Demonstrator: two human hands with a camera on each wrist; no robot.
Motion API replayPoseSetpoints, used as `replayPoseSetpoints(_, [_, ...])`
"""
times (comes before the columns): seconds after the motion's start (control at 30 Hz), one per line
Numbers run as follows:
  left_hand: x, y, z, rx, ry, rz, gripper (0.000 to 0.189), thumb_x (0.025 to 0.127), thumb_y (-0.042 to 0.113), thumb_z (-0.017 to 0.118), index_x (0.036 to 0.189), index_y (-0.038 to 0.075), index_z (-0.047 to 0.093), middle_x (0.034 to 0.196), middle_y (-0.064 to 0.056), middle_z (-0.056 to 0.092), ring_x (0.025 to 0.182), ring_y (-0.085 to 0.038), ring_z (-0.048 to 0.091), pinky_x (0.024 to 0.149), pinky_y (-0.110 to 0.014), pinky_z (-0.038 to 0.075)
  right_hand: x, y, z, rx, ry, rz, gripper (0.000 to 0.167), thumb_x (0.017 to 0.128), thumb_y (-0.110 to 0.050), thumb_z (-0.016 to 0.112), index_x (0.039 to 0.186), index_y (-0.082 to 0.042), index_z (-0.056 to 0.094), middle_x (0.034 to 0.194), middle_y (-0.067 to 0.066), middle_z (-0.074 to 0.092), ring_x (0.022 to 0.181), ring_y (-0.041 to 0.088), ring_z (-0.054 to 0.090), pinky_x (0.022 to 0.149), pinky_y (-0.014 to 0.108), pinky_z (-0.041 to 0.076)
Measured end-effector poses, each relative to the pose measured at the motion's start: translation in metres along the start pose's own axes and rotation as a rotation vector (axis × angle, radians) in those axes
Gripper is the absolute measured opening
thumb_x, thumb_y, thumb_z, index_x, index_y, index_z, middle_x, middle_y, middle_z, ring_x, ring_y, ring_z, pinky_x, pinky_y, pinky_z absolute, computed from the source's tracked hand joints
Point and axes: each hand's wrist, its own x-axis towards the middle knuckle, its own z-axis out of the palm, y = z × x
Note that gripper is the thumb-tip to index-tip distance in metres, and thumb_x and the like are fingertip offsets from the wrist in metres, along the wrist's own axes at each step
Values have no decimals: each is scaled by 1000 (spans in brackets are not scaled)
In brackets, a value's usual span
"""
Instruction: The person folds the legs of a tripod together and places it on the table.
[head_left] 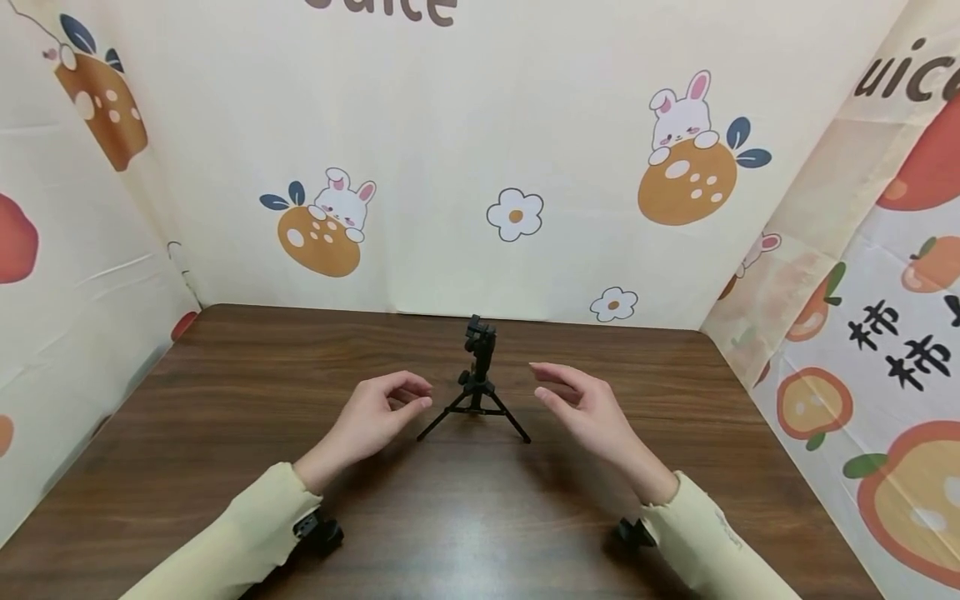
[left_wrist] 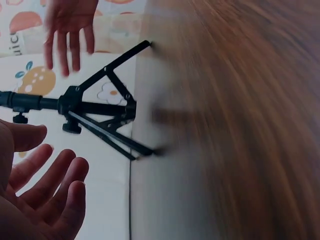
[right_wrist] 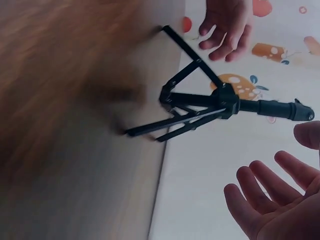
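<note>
A small black tripod (head_left: 477, 383) stands upright on the wooden table with its legs spread and a clamp-like head on top. To its left hovers my left hand (head_left: 380, 415), fingers loosely bent, holding nothing. My right hand (head_left: 588, 410) is on the other side, a little farther off, its fingers relaxed and without anything in them. Neither hand touches the tripod in the head view. From the left wrist view, the tripod (left_wrist: 95, 105) shows its leg braces and a knob on the column. The right wrist view has the tripod (right_wrist: 200, 102) beyond the fingers (right_wrist: 255, 190).
Brown wood grain covers the table (head_left: 465, 508). A printed cloth backdrop (head_left: 450, 100) with rabbits and fruit rises behind its far edge, and similar cloth hangs at both sides. Black wrist cameras sit below the sleeves (head_left: 247, 525).
</note>
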Motion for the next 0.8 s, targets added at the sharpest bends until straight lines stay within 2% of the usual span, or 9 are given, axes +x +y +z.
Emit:
replayPoseSetpoints(0.17, [9, 3, 17, 14, -30, -10, 14, 93, 21, 73, 106, 16, 73, 95, 9, 70, 86, -9, 65, 75, -34, 53, 15, -15, 10, -1, 17, -53, 36, 98, -22, 66, 134, -17, 62, 128, 2, 65, 117, 18, 62, 92, 39, 52])
replayPoseSetpoints(0.37, [18, 7, 31, 44, -68, -46, 13, 90, 25, 75, 103, 21, 74, 94, 11, 71, 86, -10, 66, 73, -36, 52, 36, -31, 21, 24, 49, -98, 37, 99, -24, 65, 134, -14, 61, 129, 0, 64, 118, 21, 61, 93, 39, 51])
replayPoseSetpoints(0.53, [24, 10, 38, 75, -77, -61, 18, 89, 24, 77, 104, 15, 75, 94, 7, 72, 84, -9, 65, 76, -37, 52, 48, -39, 30, 51, 67, -114, 37, 98, -23, 66, 133, -14, 62, 125, 1, 66, 115, 18, 62, 90, 35, 53])
replayPoseSetpoints(0.8, [29, 12, 43, 142, -69, -48, 13, 88, 16, 77, 100, 11, 77, 89, 5, 72, 78, -7, 66, 70, -35, 53, 58, -43, 42, 49, 109, -107, 31, 94, -17, 71, 125, -15, 67, 113, 0, 70, 103, 15, 65, 81, 34, 57])
